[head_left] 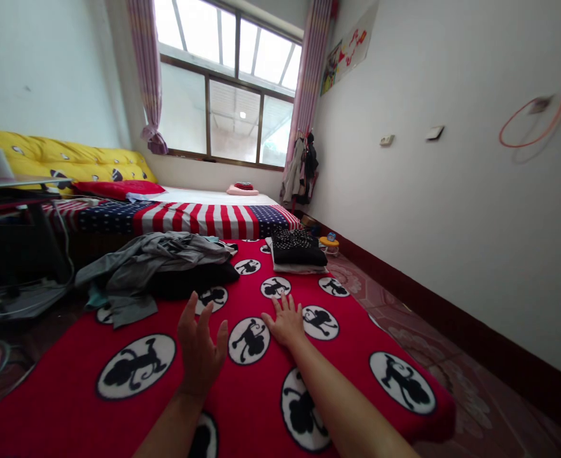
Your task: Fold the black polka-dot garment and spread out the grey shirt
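Observation:
My left hand (200, 346) is raised over the red blanket (352, 362), fingers apart and holding nothing. Flat on the blanket, or just above it, my right hand (286, 321) spreads its fingers, also with nothing in them. The blanket has white ovals with black monkey figures. Beyond my left hand lies a loose heap of grey clothes (166, 257), with a black garment (194, 280) at its right side. Past my right hand sits a folded stack with a black dotted garment (294, 247) on top and a lighter cloth (299, 268) beneath.
Behind stands a bed with a striped, starred cover (194, 219), a red pillow (123, 189) and folded cloths (243, 189). A cluttered desk (18, 203) is at the left. Clothes (299, 168) hang in the corner. A small yellow stool (329, 243) stands on the tiled floor near the right wall.

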Available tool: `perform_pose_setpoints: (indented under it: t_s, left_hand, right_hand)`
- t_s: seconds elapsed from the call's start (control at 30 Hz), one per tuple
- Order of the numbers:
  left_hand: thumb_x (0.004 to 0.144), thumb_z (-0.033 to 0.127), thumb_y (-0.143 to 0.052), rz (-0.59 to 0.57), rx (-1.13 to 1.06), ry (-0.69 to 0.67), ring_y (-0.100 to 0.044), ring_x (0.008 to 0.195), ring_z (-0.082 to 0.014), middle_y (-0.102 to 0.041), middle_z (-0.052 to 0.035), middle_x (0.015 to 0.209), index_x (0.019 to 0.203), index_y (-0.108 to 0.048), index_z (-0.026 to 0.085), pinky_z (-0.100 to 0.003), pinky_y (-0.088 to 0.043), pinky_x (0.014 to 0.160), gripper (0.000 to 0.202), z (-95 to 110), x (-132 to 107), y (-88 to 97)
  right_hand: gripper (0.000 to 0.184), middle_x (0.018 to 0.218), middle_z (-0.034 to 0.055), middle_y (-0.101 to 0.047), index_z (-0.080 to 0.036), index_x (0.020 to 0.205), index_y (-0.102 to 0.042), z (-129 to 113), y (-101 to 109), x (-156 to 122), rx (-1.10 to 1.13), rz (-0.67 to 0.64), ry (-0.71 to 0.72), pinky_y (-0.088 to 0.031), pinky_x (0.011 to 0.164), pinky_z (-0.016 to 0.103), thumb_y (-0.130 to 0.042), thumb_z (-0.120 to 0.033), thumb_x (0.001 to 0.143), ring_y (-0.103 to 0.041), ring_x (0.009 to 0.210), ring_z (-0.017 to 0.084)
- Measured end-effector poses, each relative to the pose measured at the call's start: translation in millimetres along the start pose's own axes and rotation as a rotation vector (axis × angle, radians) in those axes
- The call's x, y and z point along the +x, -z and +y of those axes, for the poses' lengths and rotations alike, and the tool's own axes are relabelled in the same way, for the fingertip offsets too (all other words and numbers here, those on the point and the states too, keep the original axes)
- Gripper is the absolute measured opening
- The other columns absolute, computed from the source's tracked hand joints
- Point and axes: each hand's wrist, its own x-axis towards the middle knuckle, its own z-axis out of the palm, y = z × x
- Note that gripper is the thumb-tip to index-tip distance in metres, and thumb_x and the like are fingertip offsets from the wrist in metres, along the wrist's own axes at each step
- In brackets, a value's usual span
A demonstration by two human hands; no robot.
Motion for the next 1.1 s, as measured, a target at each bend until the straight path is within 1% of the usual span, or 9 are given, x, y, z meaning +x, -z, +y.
perform_pose_setpoints:
  t_s: [0.23, 0.37, 0.43, 0.6, 0.73, 0.83, 0.9, 1.03, 1.1]
  left_hand:
    - [0.092, 0.031, -0.044, -0.193, 0.127, 0.109, -0.02, 0.144, -0.0318, -0.018, -0.0151, 0.157, 0.146, -0.026, 0.021, -0.052, -0.022, 0.113, 0.058, -1.1, -2.9, -4.8]
    - [0.089, 0.039, -0.045, -0.697, 0.362, 0.267, -0.027, 0.141, -0.0355, -0.037, -0.0163, 0.151, 0.143, -0.042, 0.016, -0.059, -0.015, 0.113, 0.059, -15.4, -9.7, -21.1]
    - [0.089, 0.044, -0.043, -0.851, 0.441, 0.294, -0.027, 0.141, -0.0356, -0.035, -0.0158, 0.152, 0.142, -0.044, 0.016, -0.058, -0.016, 0.113, 0.06, -21.7, -13.8, -27.7]
    - [0.091, 0.047, -0.043, -0.821, 0.475, 0.291, -0.025, 0.142, -0.0362, -0.033, -0.0169, 0.153, 0.143, -0.043, 0.018, -0.057, -0.02, 0.112, 0.06, -23.9, -17.4, -29.0]
    - [0.092, 0.045, -0.046, -0.534, 0.402, 0.236, -0.017, 0.145, -0.0352, -0.021, -0.022, 0.156, 0.146, -0.036, 0.014, -0.053, -0.025, 0.111, 0.063, -16.6, -12.4, -21.6]
    - [0.094, 0.042, -0.043, -0.41, 0.351, 0.15, -0.007, 0.147, -0.0314, -0.01, -0.0189, 0.159, 0.148, -0.031, 0.015, -0.051, -0.022, 0.114, 0.061, -12.4, -8.9, -18.5]
    - [0.094, 0.041, -0.043, -0.458, 0.369, 0.157, -0.007, 0.147, -0.0316, -0.012, -0.0171, 0.159, 0.148, -0.032, 0.016, -0.051, -0.02, 0.114, 0.061, -12.9, -9.3, -19.4]
    - [0.09, 0.047, -0.045, -0.785, 0.425, 0.254, -0.022, 0.143, -0.0359, -0.032, -0.0152, 0.153, 0.143, -0.043, 0.019, -0.057, -0.018, 0.113, 0.06, -20.4, -15.8, -26.2]
    - [0.09, 0.05, -0.043, -0.861, 0.436, 0.273, -0.023, 0.143, -0.0361, -0.034, -0.0144, 0.153, 0.142, -0.045, 0.02, -0.058, -0.016, 0.113, 0.06, -23.3, -18.4, -28.7]
  right_hand:
    - [0.076, 0.159, 0.0101, -0.017, -0.026, 0.15, -0.028, -1.6, 4.4, -1.8, -0.001, -0.005, -0.006, -0.006, 0.113, 0.054, -0.026, -0.07, 0.088, -0.011, 0.145, 0.031]
    - [0.076, 0.159, 0.012, -0.016, -0.024, 0.151, -0.025, -1.6, 5.1, -4.2, 0.03, 0.094, 0.007, -0.011, 0.113, 0.051, -0.029, -0.068, 0.089, -0.012, 0.146, 0.029]
    - [0.075, 0.159, 0.0113, -0.014, -0.024, 0.151, -0.023, -1.7, 5.8, -6.1, 0.028, 0.182, 0.045, -0.011, 0.113, 0.05, -0.032, -0.066, 0.09, -0.009, 0.146, 0.028]
    - [0.071, 0.16, 0.0088, -0.014, -0.026, 0.151, -0.025, -2.3, 7.2, -8.4, 0.014, 0.215, 0.113, -0.01, 0.114, 0.05, -0.034, -0.064, 0.091, -0.008, 0.146, 0.027]
    - [0.071, 0.158, 0.0095, -0.021, -0.026, 0.148, -0.033, -1.8, 5.5, -5.3, 0.003, 0.036, 0.048, -0.009, 0.113, 0.054, -0.029, -0.068, 0.09, -0.014, 0.145, 0.03]
    - [0.074, 0.158, 0.0101, -0.021, -0.025, 0.148, -0.033, -1.3, 3.5, -3.1, 0.009, 0.025, 0.057, -0.008, 0.112, 0.055, -0.026, -0.069, 0.089, -0.013, 0.145, 0.031]
    - [0.075, 0.158, 0.0111, -0.021, -0.024, 0.148, -0.033, -1.4, 3.0, -2.9, 0.019, 0.035, 0.066, -0.008, 0.112, 0.056, -0.026, -0.07, 0.089, -0.013, 0.145, 0.031]
    - [0.076, 0.159, 0.0122, -0.017, -0.023, 0.15, -0.027, -2.4, 4.4, -4.6, 0.017, 0.135, 0.064, -0.01, 0.113, 0.052, -0.031, -0.068, 0.089, -0.009, 0.146, 0.029]
    - [0.076, 0.16, 0.0106, -0.012, -0.023, 0.152, -0.022, -2.5, 4.8, -5.3, 0.003, 0.206, 0.086, -0.009, 0.114, 0.05, -0.033, -0.065, 0.09, -0.006, 0.146, 0.027]
